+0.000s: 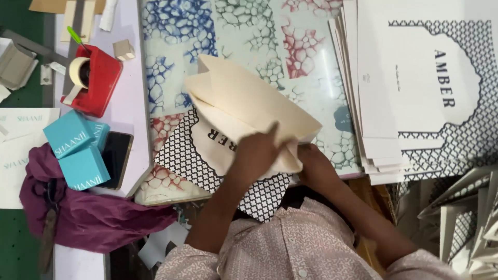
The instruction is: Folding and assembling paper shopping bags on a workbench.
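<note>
A cream paper bag blank (244, 106) with a black-and-white lattice print lies partly folded on the patterned work surface (244, 31). Its cream inner side faces up and the folded flaps stand raised. My left hand (257, 153) presses on the near part of the fold, fingers gripping the paper edge. Right beside it, my right hand (314, 166) holds the same folded edge from the right. Both hands touch the bag blank at its near corner.
A stack of flat printed bag sheets (415, 78) lies at the right. More folded bags (467, 223) stand at the lower right. At the left are a red tape dispenser (93, 78), turquoise boxes (78, 150), a dark phone (115, 158) and a maroon cloth (88, 212).
</note>
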